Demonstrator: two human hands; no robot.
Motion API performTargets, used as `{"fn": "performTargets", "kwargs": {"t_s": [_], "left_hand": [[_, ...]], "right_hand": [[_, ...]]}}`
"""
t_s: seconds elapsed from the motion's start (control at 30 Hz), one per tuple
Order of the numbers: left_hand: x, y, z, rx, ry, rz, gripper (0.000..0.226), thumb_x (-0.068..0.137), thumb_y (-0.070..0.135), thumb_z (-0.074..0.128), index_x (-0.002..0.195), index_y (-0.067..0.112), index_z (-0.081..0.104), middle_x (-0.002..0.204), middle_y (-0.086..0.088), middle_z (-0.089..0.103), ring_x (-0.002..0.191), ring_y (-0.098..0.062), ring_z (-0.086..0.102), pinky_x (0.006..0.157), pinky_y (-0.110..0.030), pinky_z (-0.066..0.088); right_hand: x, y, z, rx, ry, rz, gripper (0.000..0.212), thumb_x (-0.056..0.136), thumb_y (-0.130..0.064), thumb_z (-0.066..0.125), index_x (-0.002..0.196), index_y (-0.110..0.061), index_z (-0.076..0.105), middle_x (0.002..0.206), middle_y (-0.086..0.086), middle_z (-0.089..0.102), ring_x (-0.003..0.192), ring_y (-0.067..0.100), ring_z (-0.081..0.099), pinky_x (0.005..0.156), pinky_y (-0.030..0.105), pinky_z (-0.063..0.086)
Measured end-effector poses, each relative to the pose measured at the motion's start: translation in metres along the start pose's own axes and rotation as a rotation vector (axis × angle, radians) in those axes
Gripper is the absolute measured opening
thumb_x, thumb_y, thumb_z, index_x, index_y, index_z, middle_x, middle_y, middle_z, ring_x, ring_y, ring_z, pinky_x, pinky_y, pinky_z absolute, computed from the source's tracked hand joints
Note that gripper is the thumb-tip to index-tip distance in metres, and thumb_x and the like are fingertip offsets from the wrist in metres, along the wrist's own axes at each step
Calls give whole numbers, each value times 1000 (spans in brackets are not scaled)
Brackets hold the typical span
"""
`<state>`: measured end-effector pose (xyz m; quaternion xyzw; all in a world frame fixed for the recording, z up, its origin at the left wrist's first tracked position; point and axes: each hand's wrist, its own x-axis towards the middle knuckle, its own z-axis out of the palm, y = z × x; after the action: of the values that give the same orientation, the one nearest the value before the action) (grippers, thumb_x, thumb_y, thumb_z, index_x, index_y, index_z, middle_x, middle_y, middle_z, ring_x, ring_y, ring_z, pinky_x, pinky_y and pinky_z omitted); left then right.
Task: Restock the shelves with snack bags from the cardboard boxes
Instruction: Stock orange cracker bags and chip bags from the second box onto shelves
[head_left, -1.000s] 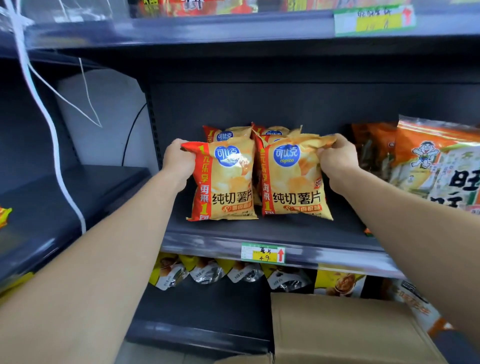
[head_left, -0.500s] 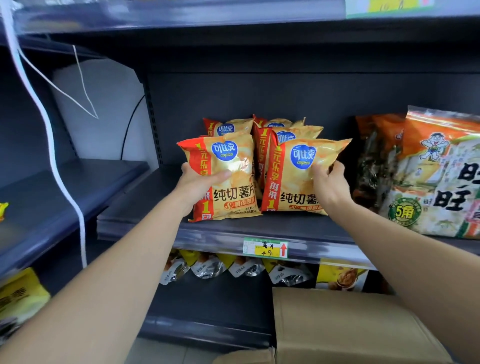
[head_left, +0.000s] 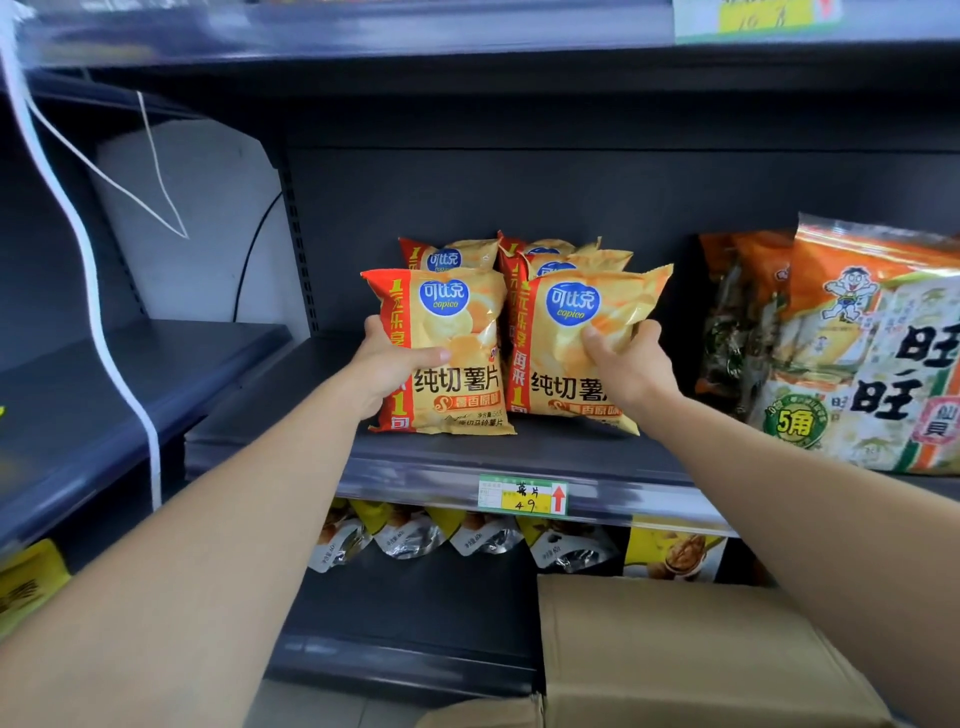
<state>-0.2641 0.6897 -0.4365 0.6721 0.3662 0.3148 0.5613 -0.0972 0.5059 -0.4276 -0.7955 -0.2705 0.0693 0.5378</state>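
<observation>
Head view: left hand (head_left: 387, 371) grips left chip bag (head_left: 452, 332) at its left edge, thumb across front, fingers behind. Right hand (head_left: 623, 364) grips right chip bag (head_left: 582, 322) at its right side, thumb on front. Both bags upright on shelf (head_left: 441, 457), side by side, touching (same yellow-orange print). Rear chip bags (head_left: 452, 254) directly behind. Rice cracker packs (head_left: 883, 364) further right, apart. Price tag (head_left: 523, 494) on shelf lip. Cardboard box (head_left: 675, 649) below, under right forearm.
</observation>
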Motion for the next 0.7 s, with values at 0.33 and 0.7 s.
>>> {"fn": "performTargets", "kwargs": {"t_s": [0.33, 0.7], "left_hand": [[5, -25, -6, 45, -177, -52, 97, 67, 10, 84, 139, 26, 21, 118, 0, 57, 114, -22, 56, 101, -45, 46], [25, -30, -3, 31, -119, 54, 90, 66, 7, 84, 136, 23, 30, 118, 1, 58, 111, -18, 56, 91, -36, 48]], "right_hand": [[-3, 25, 2, 124, -257, 20, 71, 88, -29, 62, 145, -23, 20, 122, -6, 53, 110, 16, 52, 89, 29, 39], [8, 21, 0, 67, -54, -88, 61, 88, -55, 53, 141, -29, 36, 110, -10, 58, 101, 14, 58, 86, 31, 46]]}}
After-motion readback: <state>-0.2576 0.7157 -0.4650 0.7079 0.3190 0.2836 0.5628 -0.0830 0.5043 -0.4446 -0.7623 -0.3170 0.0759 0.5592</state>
